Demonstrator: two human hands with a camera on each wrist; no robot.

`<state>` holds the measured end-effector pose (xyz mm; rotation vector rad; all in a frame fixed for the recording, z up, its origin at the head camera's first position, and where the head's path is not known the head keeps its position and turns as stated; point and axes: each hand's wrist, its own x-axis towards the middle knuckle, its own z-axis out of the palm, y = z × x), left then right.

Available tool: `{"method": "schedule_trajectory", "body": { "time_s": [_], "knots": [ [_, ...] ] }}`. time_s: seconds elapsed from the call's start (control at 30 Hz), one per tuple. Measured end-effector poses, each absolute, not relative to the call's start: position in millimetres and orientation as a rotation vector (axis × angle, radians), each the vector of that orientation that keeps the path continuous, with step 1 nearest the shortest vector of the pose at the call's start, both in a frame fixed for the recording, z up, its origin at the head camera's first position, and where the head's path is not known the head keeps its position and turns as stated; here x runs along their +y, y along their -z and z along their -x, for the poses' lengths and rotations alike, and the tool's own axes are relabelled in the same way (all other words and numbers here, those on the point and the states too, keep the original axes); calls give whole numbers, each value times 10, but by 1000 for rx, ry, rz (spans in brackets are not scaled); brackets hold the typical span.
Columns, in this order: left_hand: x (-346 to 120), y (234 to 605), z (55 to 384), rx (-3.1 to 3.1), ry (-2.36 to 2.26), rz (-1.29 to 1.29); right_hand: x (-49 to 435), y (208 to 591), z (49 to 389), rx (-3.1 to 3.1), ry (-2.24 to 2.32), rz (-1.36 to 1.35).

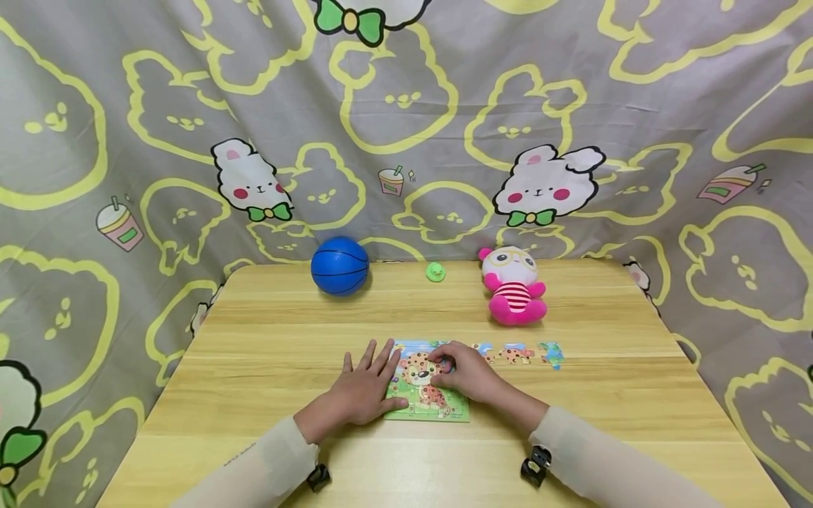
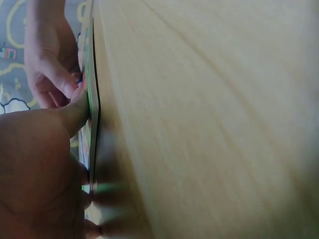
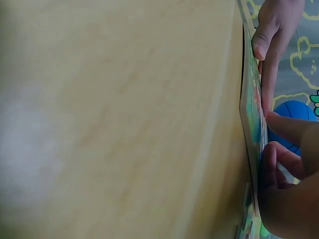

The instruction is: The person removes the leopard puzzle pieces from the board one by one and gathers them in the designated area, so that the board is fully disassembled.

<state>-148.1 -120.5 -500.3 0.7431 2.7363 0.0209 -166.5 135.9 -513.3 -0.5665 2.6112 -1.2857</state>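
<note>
A jigsaw puzzle (image 1: 427,415) with a spotted leopard cub picture lies flat on the wooden table. My left hand (image 1: 362,388) rests along its left side with fingers spread straight and the thumb over the lower left part. In the left wrist view, that thumb (image 2: 75,113) touches the board's face near its edge. Over the upper right of the picture, my right hand (image 1: 470,374) has bent fingers and its thumb down on the board. The right wrist view shows the thumb (image 3: 284,125) beside curled fingers (image 3: 279,162); I cannot tell whether a piece is between them.
Loose puzzle pieces lie in a row to the right of the board, among them a spotted one (image 1: 516,353) and a blue-green one (image 1: 551,354). Along the back stand a blue ball (image 1: 339,266), a small green duck (image 1: 435,271) and a pink plush panda (image 1: 513,289). A patterned curtain (image 1: 438,85) surrounds the table (image 1: 267,339).
</note>
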Motion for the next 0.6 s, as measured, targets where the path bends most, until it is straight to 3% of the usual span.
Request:
{"method": "schedule_trajectory", "body": {
  "time_s": [0.6],
  "knots": [
    [-1205,4984,1468,2739,-50,-749,1281,5039,1718,2589,1128,590]
  ]
}}
